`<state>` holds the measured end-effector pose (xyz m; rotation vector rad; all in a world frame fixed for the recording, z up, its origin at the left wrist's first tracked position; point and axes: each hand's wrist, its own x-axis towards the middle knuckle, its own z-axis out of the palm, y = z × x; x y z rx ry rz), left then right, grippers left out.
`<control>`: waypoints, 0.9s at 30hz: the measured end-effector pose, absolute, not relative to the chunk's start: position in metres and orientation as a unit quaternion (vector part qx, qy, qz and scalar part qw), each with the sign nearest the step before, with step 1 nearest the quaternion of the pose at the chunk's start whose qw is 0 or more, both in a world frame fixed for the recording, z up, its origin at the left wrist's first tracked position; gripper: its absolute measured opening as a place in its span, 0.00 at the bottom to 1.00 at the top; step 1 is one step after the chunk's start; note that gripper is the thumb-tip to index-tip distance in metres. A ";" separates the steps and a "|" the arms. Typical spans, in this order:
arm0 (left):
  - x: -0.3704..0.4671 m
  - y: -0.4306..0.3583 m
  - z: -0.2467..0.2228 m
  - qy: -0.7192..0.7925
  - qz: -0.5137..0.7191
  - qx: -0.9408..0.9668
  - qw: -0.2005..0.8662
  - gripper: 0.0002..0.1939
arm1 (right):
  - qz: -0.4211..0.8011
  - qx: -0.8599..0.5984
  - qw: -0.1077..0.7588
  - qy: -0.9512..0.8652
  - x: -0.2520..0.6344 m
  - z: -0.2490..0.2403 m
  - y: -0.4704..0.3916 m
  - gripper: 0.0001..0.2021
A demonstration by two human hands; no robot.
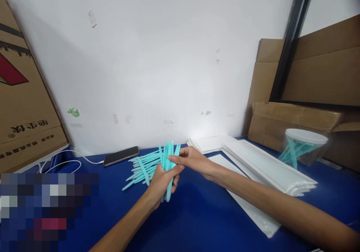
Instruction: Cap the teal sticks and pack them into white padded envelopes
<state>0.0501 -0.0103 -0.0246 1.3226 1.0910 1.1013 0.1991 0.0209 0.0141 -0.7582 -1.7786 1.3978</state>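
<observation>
My left hand [161, 180] is wrapped round an upright bundle of slim turquoise plastic sticks [168, 164], which stick out above and below the fist. From the right, my right hand [195, 161] reaches in with thumb and fingers closed on the upper part of the same bundle. Their exact kind I cannot make out. Just behind and left of my left hand, a loose pile of similar turquoise sticks [140, 171] lies on the blue tabletop [197, 222], most pointing sideways and one lying across the others.
A phone [120, 156] with a white cable lies at the back left. Flat white packets [267, 165] are stacked at the right. Beyond them is a white round-topped holder [306, 135] with turquoise sticks. Cardboard boxes [25, 94] flank both sides; a white wall [157, 57] closes the back.
</observation>
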 end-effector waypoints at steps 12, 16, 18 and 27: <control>0.063 -0.018 -0.028 0.455 0.413 0.609 0.501 0.26 | 0.603 -0.289 0.392 -0.632 0.214 -0.008 0.007 0.26; 0.063 -0.018 -0.028 0.465 0.403 0.606 0.505 0.29 | 0.633 -0.281 0.393 -0.606 0.215 -0.011 0.010 0.26; 0.063 -0.018 -0.027 0.469 0.403 0.600 0.508 0.31 | 0.637 -0.298 0.407 -0.584 0.215 -0.012 0.010 0.26; 0.065 -0.017 -0.025 0.487 0.425 0.573 0.504 0.34 | 0.559 -0.350 0.470 -0.587 0.214 -0.017 0.010 0.24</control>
